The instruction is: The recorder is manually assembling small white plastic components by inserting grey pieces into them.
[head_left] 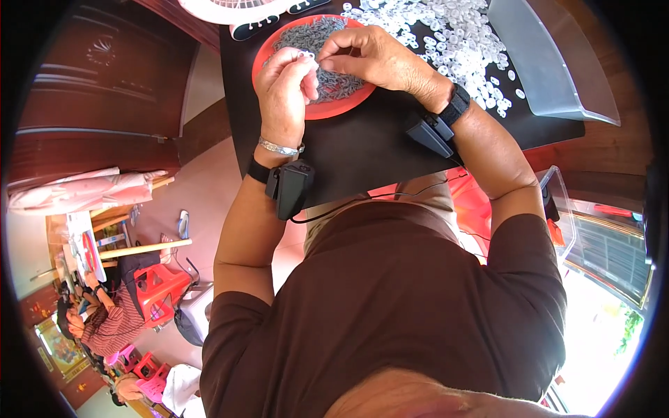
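Observation:
My left hand [284, 87] is closed over the red round tray, pinching a small clear plastic piece [307, 56] between thumb and fingertips. Close beside it, my right hand [382, 61] has thumb and forefinger pressed together; whatever they hold is too small to make out. Under both hands the red tray [334, 109] bears a heap of thin grey screw-like pieces [301, 36]. Many loose, clear, oval plastic pieces [453, 49] lie spread on the black table [362, 150] to the right of the tray.
A translucent plastic bin [540, 63] lies at the table's right edge. A white fan-like object [233, 8] stands beyond the tray. Black devices [291, 189] are strapped to both wrists, with a cable hanging between. Red stools [160, 289] and another person [115, 320] are at far left.

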Demonstrator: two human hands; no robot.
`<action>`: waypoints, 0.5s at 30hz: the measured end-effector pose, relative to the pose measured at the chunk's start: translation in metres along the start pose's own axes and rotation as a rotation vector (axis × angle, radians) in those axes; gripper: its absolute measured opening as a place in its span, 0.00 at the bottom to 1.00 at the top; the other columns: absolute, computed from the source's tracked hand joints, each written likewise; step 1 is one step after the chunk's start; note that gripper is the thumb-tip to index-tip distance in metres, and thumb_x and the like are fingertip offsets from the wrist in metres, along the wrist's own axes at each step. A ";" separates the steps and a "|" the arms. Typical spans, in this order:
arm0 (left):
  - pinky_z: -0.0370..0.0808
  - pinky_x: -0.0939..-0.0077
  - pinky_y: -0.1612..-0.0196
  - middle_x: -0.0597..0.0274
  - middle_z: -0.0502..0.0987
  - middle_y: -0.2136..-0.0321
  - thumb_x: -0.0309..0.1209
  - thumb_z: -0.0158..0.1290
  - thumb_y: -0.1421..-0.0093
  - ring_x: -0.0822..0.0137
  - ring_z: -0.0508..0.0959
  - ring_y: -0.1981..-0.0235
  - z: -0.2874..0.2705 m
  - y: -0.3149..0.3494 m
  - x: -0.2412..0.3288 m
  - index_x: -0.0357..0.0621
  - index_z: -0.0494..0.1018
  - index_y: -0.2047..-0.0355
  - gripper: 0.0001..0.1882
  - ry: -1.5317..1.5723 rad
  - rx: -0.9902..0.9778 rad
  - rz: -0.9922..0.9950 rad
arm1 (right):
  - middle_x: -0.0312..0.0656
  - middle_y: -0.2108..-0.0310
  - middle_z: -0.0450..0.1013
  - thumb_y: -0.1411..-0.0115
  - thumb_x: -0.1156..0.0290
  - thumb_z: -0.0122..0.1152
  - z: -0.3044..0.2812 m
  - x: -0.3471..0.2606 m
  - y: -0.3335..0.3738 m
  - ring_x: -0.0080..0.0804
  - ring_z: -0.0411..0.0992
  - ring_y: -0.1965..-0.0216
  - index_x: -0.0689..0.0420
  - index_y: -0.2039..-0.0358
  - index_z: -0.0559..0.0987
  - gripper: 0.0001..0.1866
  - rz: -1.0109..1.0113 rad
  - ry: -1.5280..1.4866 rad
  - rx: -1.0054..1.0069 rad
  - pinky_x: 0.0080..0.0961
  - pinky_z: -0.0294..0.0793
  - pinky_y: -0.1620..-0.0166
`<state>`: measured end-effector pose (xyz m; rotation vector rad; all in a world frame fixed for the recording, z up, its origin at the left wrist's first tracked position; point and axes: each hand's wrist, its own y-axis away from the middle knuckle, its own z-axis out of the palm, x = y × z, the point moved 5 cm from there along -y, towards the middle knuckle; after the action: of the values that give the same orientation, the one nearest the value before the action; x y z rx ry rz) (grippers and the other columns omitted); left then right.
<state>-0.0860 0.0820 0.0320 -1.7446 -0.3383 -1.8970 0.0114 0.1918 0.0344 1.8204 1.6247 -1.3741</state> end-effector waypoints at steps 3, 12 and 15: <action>0.59 0.86 0.83 0.69 0.69 0.84 0.29 0.48 0.43 0.79 0.66 0.85 0.000 0.000 -0.001 0.40 0.70 0.75 0.06 0.044 -0.015 -0.012 | 0.34 0.72 0.73 0.40 0.70 0.56 -0.001 -0.003 0.000 0.17 0.69 0.68 0.62 0.66 0.77 0.08 0.045 -0.058 -0.020 0.18 0.70 0.60; 0.64 0.87 0.79 0.65 0.74 0.79 0.29 0.48 0.43 0.78 0.70 0.81 0.004 0.000 0.000 0.38 0.72 0.73 0.08 -0.065 -0.025 -0.010 | 0.35 0.77 0.71 0.39 0.67 0.54 -0.005 -0.002 -0.001 0.18 0.67 0.72 0.61 0.68 0.75 0.10 0.058 0.079 0.077 0.19 0.68 0.64; 0.65 0.86 0.78 0.64 0.75 0.78 0.29 0.48 0.43 0.77 0.71 0.80 0.006 0.001 -0.002 0.36 0.73 0.72 0.08 -0.100 -0.071 -0.001 | 0.36 0.78 0.70 0.38 0.67 0.53 -0.002 -0.006 0.001 0.20 0.67 0.73 0.60 0.69 0.75 0.09 0.031 0.185 0.067 0.20 0.68 0.65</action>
<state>-0.0804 0.0850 0.0308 -1.8907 -0.3120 -1.8465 0.0139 0.1899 0.0399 2.0563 1.6486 -1.2942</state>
